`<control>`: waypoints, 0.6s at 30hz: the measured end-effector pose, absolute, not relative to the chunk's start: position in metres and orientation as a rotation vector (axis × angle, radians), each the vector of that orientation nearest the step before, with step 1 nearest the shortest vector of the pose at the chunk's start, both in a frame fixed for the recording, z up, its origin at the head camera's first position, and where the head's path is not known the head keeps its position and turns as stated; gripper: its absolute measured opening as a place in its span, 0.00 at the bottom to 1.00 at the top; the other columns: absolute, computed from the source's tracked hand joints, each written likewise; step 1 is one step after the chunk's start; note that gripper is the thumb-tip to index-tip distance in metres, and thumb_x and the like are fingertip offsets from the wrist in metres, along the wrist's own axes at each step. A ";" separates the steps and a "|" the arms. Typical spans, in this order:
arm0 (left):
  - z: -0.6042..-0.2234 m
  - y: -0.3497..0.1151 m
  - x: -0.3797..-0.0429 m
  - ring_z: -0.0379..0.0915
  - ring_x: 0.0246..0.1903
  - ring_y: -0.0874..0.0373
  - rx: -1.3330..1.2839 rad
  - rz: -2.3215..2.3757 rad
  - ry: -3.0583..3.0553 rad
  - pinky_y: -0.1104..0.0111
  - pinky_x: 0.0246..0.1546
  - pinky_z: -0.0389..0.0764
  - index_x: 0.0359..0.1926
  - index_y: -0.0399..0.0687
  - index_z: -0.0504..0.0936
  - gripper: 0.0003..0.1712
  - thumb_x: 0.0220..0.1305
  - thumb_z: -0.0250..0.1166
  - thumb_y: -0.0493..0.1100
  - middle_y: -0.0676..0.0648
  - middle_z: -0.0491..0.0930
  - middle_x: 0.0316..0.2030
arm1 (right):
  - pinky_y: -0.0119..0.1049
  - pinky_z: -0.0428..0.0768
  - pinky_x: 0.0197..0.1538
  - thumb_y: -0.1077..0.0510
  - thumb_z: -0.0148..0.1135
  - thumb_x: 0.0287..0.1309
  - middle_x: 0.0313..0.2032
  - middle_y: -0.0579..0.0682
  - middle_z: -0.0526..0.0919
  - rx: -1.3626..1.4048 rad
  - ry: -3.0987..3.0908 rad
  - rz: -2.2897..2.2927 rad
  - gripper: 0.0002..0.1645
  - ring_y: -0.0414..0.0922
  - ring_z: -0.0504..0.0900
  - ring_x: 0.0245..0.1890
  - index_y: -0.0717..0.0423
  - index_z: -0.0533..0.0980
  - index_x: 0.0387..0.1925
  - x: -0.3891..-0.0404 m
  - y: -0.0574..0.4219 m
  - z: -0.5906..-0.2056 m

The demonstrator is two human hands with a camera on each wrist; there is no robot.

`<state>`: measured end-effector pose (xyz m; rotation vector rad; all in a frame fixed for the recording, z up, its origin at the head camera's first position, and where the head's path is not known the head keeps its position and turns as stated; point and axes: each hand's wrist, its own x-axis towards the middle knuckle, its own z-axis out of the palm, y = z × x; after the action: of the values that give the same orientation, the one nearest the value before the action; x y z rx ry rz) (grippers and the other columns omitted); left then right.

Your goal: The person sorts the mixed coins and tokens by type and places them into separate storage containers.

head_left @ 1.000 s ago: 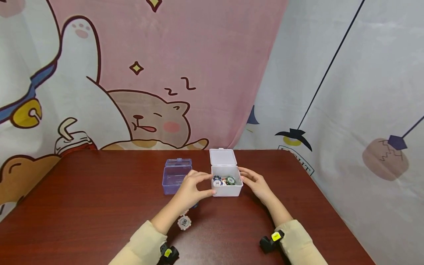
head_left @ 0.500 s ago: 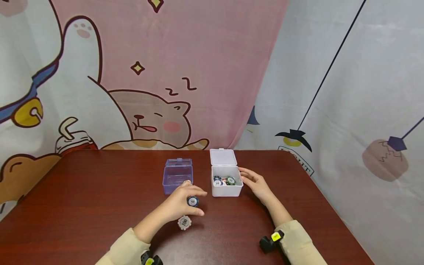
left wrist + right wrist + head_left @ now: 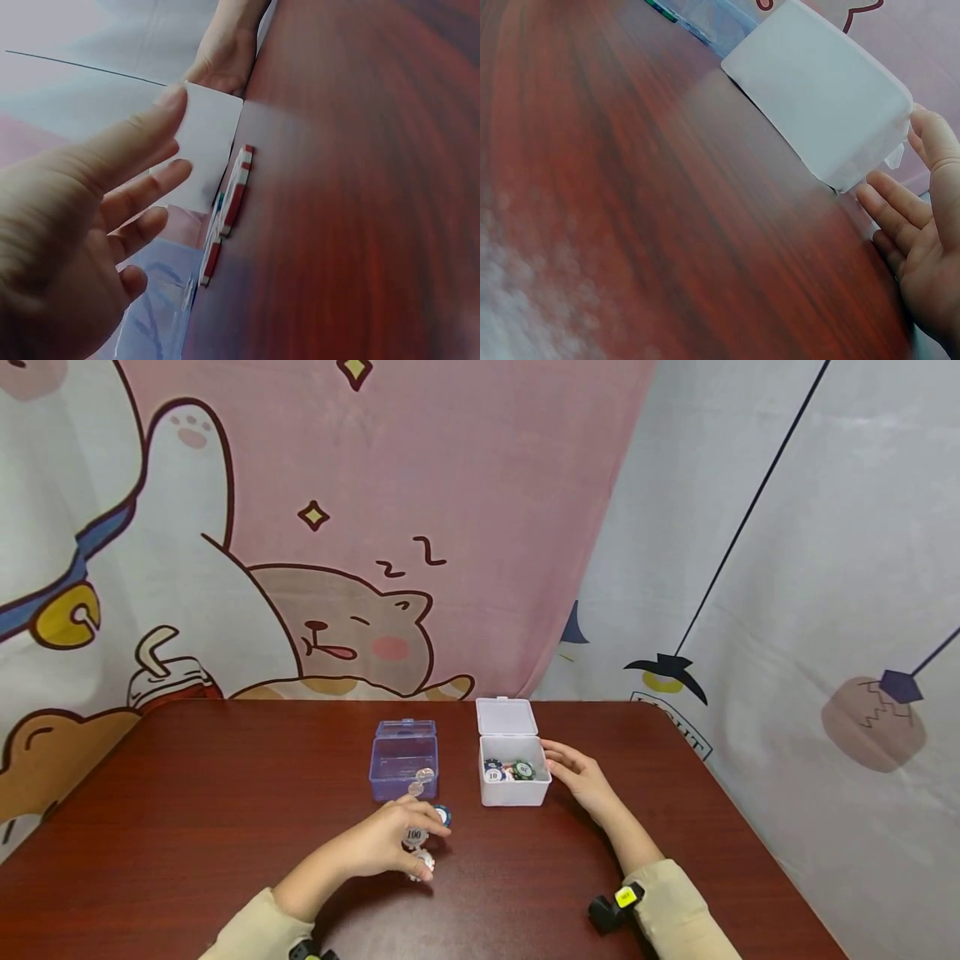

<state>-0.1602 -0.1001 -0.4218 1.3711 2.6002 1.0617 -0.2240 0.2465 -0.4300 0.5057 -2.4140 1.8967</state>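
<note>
My left hand [image 3: 386,839] hovers over poker chips on the table, thumb and fingers apart around a white chip marked 100 [image 3: 415,837]. Another white chip [image 3: 423,864] shows partly behind the thumb, and a blue-edged chip [image 3: 442,816] peeks out past the fingers. In the left wrist view, red-and-white chip edges [image 3: 236,191] lie beyond the fingers, with nothing gripped. My right hand [image 3: 585,781] rests with loosely bent fingers at the right side of the white box [image 3: 515,792]; its fingertips [image 3: 874,180] are right at the wall. Several chips [image 3: 522,769] lie inside that box.
Left of the white box stands a translucent blue box [image 3: 390,760] with its lid raised. Two pale discs [image 3: 424,774] overlap its front right corner. The brown table [image 3: 225,827] meets a printed cloth backdrop [image 3: 510,527] at its far edge.
My left hand has left the white box's left side and moved back toward the person and left, over the chips. The right hand stays at the box.
</note>
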 end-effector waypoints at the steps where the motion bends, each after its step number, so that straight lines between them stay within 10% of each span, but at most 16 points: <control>1: -0.423 -0.102 -0.160 0.69 0.51 0.60 1.376 1.047 2.603 0.53 0.58 0.62 0.48 0.45 0.85 0.29 0.40 0.79 0.47 0.57 0.79 0.46 | 0.29 0.72 0.50 0.67 0.56 0.64 0.54 0.70 0.75 0.506 -2.414 1.894 0.25 0.62 0.72 0.56 0.69 0.68 0.62 -0.224 0.246 -0.430; 18: -0.422 -0.110 -0.155 0.66 0.45 0.66 1.346 0.793 2.666 0.64 0.44 0.61 0.46 0.51 0.86 0.28 0.37 0.79 0.46 0.64 0.77 0.42 | 0.28 0.71 0.50 0.68 0.55 0.65 0.54 0.72 0.74 0.516 -2.421 1.894 0.25 0.64 0.70 0.57 0.70 0.67 0.63 -0.222 0.245 -0.427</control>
<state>-0.1545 -0.1098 -0.4219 1.3464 2.6660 0.7930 -0.2225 0.2455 -0.4271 0.5158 -2.4208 1.8940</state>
